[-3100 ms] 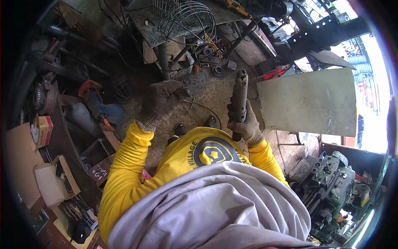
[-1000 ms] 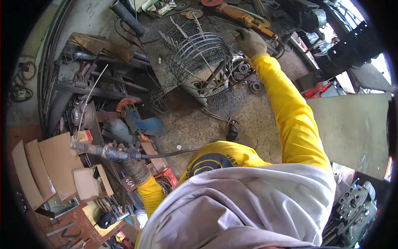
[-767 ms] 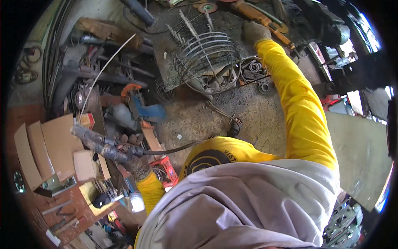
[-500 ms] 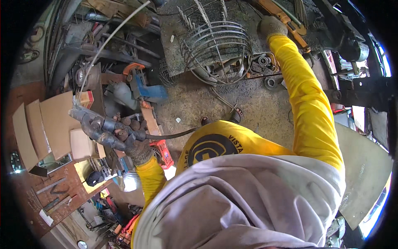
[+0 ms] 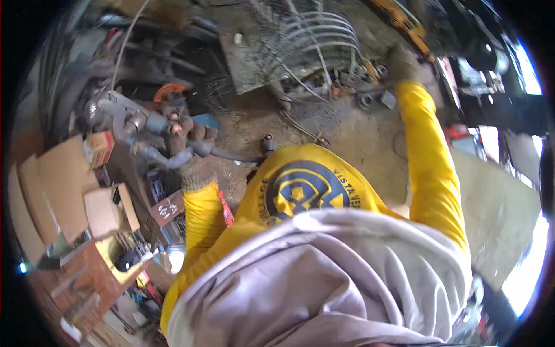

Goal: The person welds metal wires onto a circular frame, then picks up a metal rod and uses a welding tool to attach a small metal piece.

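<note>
My left hand (image 5: 189, 153), in a knit glove with bare fingertips, is closed around a grey welding electrode holder (image 5: 151, 122). A long thin welding rod (image 5: 125, 43) sticks up from its jaw, and a dark cable (image 5: 234, 156) runs from its handle toward my body. My right hand (image 5: 403, 66), also gloved, is at the right part of the bench's near edge. Motion blur smears its fingers, so its grip does not show. Left of it, a rounded cage of bent metal rods (image 5: 321, 32) rests on the dark metal bench (image 5: 245, 69).
An orange long-bodied tool (image 5: 404, 23) lies beyond my right hand. Metal rings (image 5: 364, 100) and loose parts sit by the bench edge. At left are an orange clamp-like piece (image 5: 169, 91) and open cardboard boxes (image 5: 60, 191). A large pale sheet (image 5: 491, 214) stands at right.
My right hand has moved nearer and rightward, from beside the orange tool's middle to below its near end. My left hand has risen with the electrode holder. The whole view has shifted and blurred.
</note>
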The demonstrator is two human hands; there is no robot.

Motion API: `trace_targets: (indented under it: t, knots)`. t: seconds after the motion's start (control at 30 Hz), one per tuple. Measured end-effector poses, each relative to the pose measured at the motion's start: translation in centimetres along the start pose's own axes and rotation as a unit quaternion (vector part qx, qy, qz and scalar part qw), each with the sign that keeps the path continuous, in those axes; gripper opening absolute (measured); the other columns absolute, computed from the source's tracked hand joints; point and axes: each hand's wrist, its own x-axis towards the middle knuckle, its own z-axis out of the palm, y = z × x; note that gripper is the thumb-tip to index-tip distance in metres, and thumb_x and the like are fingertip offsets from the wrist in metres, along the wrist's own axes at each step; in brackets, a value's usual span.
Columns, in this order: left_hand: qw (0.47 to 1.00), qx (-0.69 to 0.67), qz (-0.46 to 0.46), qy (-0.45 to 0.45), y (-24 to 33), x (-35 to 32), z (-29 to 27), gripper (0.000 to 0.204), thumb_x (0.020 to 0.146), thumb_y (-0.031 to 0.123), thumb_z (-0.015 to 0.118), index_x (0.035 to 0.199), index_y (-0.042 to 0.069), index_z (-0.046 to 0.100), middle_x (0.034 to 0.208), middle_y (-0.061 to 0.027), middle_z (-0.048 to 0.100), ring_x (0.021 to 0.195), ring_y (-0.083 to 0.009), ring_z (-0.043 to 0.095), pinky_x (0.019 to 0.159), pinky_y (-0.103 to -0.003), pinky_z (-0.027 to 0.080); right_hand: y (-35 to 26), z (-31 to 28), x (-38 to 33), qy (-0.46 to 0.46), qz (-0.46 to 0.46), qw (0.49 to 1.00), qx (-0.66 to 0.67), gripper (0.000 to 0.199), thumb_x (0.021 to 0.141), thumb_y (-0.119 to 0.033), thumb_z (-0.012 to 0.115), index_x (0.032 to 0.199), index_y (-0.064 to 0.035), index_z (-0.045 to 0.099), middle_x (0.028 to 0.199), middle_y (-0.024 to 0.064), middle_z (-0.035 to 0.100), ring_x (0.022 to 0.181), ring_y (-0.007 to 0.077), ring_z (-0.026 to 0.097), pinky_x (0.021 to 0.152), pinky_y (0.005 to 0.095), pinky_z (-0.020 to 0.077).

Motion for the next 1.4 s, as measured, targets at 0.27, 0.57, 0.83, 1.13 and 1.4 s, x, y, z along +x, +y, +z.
trace_targets:
  t: [0.27,0.57,0.83,1.13,1.4]
  knots:
    - [0.995,-0.007,-0.098,0.020,-0.6,6.9,-2.2,0.020,0.094,0.021,0.065,0.111,0.015,0.058,0.084,0.0092,0.052,0.061,-0.0082,0.038,0.059,-0.031,0.040,-0.9,3.4,-2.1,0.217,0.150,0.959,0.102,0.035,0.098,-0.033,0.051,0.118,-0.0070,0.060,0.117,0.0209,0.063,0.098,0.0385,0.065,0.087,0.0459,0.0519]
    - [0.984,-0.031,-0.176,-0.027,-0.3,10.1,-5.9,0.020,0.089,0.024,0.067,0.105,0.013,0.061,0.074,0.0048,0.054,0.066,-0.0116,0.044,0.070,-0.035,0.044,6.6,17.9,-31.8,0.140,0.449,0.870,0.150,0.052,0.095,-0.050,0.055,0.124,-0.0062,0.062,0.112,0.0215,0.069,0.104,0.0357,0.067,0.091,0.0427,0.0498]
    - [0.987,-0.106,-0.120,-0.006,-4.9,15.0,-10.5,0.036,0.083,0.037,0.058,0.105,0.010,0.063,0.082,-0.0053,0.067,0.096,-0.0318,0.067,0.098,-0.053,0.045,-1.6,28.4,-55.0,-0.148,0.611,0.637,0.446,0.054,0.094,-0.040,0.055,0.125,0.0039,0.059,0.092,0.0189,0.070,0.075,0.0258,0.070,0.069,0.0386,0.0553]
    - [0.970,0.212,-0.060,0.105,-7.4,13.8,-11.4,0.036,0.083,0.038,0.059,0.106,0.010,0.063,0.084,-0.0059,0.067,0.096,-0.0321,0.066,0.097,-0.053,0.045,12.2,39.0,-45.7,-0.217,0.492,0.702,0.466,0.047,0.098,-0.037,0.052,0.123,0.0019,0.061,0.089,0.0145,0.069,0.069,0.0230,0.066,0.067,0.0378,0.0534]
    - [0.901,0.407,-0.014,0.151,-12.5,11.8,-10.8,0.037,0.083,0.038,0.060,0.107,0.010,0.063,0.087,-0.0065,0.067,0.097,-0.0324,0.065,0.096,-0.054,0.045,23.3,58.6,-34.7,-0.297,0.285,0.866,0.284,0.040,0.091,-0.031,0.057,0.125,-0.0106,0.065,0.124,0.0167,0.066,0.114,0.0349,0.063,0.096,0.0413,0.0500]
